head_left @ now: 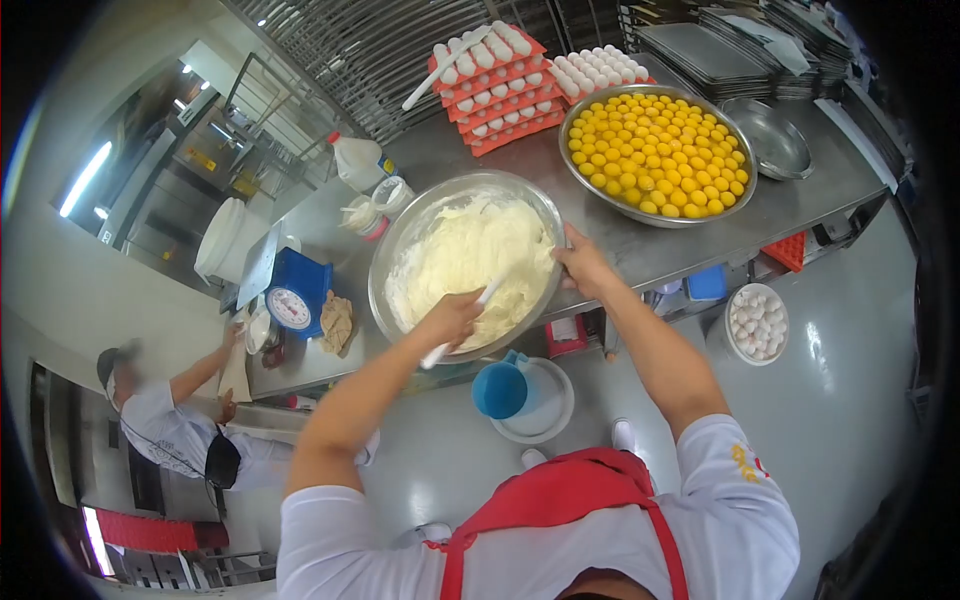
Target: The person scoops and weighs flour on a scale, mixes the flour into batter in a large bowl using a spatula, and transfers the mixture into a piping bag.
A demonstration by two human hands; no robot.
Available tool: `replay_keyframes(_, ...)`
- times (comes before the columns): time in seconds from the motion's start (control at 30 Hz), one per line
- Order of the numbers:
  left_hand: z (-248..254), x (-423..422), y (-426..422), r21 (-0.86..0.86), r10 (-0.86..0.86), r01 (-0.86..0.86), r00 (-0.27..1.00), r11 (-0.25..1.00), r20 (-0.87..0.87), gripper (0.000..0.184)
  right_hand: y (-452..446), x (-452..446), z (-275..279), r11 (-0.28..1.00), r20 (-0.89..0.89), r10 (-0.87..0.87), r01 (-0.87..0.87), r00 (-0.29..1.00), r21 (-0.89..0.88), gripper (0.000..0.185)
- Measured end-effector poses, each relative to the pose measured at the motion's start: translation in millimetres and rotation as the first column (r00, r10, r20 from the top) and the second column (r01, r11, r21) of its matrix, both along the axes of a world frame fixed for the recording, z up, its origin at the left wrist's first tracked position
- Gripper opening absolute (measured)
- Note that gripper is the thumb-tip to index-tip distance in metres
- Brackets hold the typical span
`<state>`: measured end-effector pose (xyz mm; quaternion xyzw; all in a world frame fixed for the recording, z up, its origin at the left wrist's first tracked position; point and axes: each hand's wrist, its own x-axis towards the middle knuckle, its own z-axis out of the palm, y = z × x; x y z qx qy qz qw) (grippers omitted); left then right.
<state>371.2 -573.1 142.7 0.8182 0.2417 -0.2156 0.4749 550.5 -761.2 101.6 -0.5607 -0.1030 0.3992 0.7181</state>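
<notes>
A large metal bowl (378, 262) of pale, creamy dough (480, 245) sits at the front edge of the steel table. My left hand (452, 318) is closed around a white spatula (436, 355), whose far end reaches into the dough. On the bowl's right rim, my right hand (583, 262) grips with the thumb up near the edge. Behind and to the right stands a wide metal bowl of egg yolks (655, 150). A white tub (392, 195) and a plastic jug with a red cap (360, 160) are just behind the dough bowl.
Egg trays (505, 105) are stacked at the back, beside an empty metal bowl (770, 140). A blue scale (297, 290) stands left. Below are a blue pitcher (500, 390) and a bucket of eggs (757, 322). Another person (180, 430) works at the table's left end.
</notes>
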Motion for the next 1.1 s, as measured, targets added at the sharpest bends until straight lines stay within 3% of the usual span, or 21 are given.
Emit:
replay_keyframes(0.07,-13.0,29.3,-21.8,-0.273,0.366,-0.33,0.926,0.904,0.092,0.044,1.7,-10.6,-4.7,0.999,0.015,-0.033,0.033,0.999,-0.029,0.06)
replay_keyframes(0.13,-20.7,57.2,-42.2,-0.44,0.515,-0.426,0.851,0.79,0.1,0.042,12.0,-20.3,-39.9,0.997,0.024,-0.057,0.058,0.998,-0.056,0.06)
replay_keyframes(0.17,-21.1,63.2,-45.7,-0.582,0.651,-0.497,0.756,0.644,0.075,0.04,28.7,-24.9,-80.9,0.975,0.313,-0.198,0.219,0.929,-0.033,0.059)
replay_keyframes(0.2,-20.7,63.2,-45.4,-0.579,0.649,-0.494,0.756,0.649,0.082,0.04,33.5,-38.3,-91.9,0.941,0.505,-0.31,0.337,0.805,0.04,0.057)
replay_keyframes(0.27,-21.8,55.1,-40.1,-0.734,0.736,-0.478,0.676,0.482,0.043,0.034,39.6,-75.1,-95.6,0.823,0.742,-0.482,0.531,0.466,0.201,0.054)
replay_keyframes(0.3,-22.5,43.7,-21.9,-0.701,0.761,-0.513,0.646,0.495,0.064,0.029,33.2,-98.0,-73.3,0.895,0.36,-0.446,0.421,0.819,0.149,0.052)
replay_keyframes(0.37,7.8,11.1,21.1,-0.384,0.598,-0.515,0.79,0.766,0.134,0.036,33.7,-72.2,-76.5,0.895,0.483,-0.408,0.445,0.775,0.042,0.051)
replay_keyframes(0.4,-1.5,-8.2,61.2,0.046,0.377,-0.392,0.905,0.919,0.198,0.044,35.7,-56.4,-78.4,0.875,0.593,-0.348,0.479,0.726,-0.073,0.05)
replay_keyframes(0.43,14.8,-30.0,80.2,0.479,-0.094,0.034,0.99,0.877,0.102,0.048,36.7,-32.9,-67.2,0.908,0.501,-0.326,0.413,0.802,-0.072,0.048)
replay_keyframes(0.5,-3.3,-78.6,136.3,0.918,-0.741,0.243,0.667,0.313,0.076,0.05,39.2,13.6,-36.3,0.979,0.241,-0.192,0.202,0.951,-0.017,0.046)
replay_keyframes(0.53,18.2,-74.4,120.5,0.913,-0.739,0.253,0.67,0.321,0.074,0.05,38.9,22.6,-31.0,0.997,0.076,-0.063,0.059,0.995,0.053,0.046)
replay_keyframes(0.6,84.0,-54.0,70.8,0.49,-0.499,0.658,0.753,0.572,-0.429,0.051,39.0,15.9,-29.3,0.998,0.048,-0.016,0.013,0.999,0.056,0.048)
replay_keyframes(0.67,61.3,-42.4,61.9,0.452,-0.534,0.624,0.781,0.637,-0.325,0.05,36.0,10.7,-22.4,0.997,0.031,0.027,-0.029,0.999,0.069,0.05)
replay_keyframes(0.73,41.1,-26.9,41.2,0.209,-0.234,0.271,0.954,0.94,-0.185,0.047,23.3,-3.3,-16.3,0.995,-0.024,0.048,-0.046,0.999,0.085,0.059)
replay_keyframes(0.77,31.0,-21.6,34.6,0.208,-0.236,0.269,0.956,0.94,-0.173,0.047,20.2,-7.5,-16.2,0.996,-0.014,0.047,-0.046,0.999,0.081,0.059)
replay_keyframes(0.8,20.6,-16.9,29.3,-0.018,-0.052,0.05,0.995,0.999,-0.083,0.046,17.9,-11.2,-16.7,0.996,-0.009,0.037,-0.037,0.999,0.086,0.061)
replay_keyframes(0.83,13.9,-11.9,21.9,-0.26,0.148,-0.154,0.988,0.953,-0.044,0.046,15.5,-15.8,-17.9,0.995,-0.008,0.026,-0.026,1.0,0.092,0.064)
replay_keyframes(0.93,1.2,18.0,-0.7,-0.49,0.423,-0.385,0.905,0.782,-0.036,0.047,11.4,-28.9,-21.1,0.998,0.089,-0.053,0.048,0.995,0.048,0.064)
replay_keyframes(1.0,-9.5,39.9,-25.3,-0.501,0.485,-0.427,0.874,0.753,-0.016,0.046,17.7,-45.8,-52.5,0.991,0.133,-0.111,0.1,0.985,0.089,0.06)
replay_keyframes(1.07,-18.9,53.8,-41.8,-0.705,0.702,-0.513,0.711,0.489,-0.03,0.043,25.0,-78.3,-81.0,0.941,0.526,-0.325,0.325,0.786,0.094,0.06)
replay_keyframes(1.1,-18.7,52.5,-46.1,-0.742,0.724,-0.504,0.689,0.442,-0.036,0.04,24.0,-96.5,-70.7,0.941,0.519,-0.326,0.325,0.79,0.096,0.06)
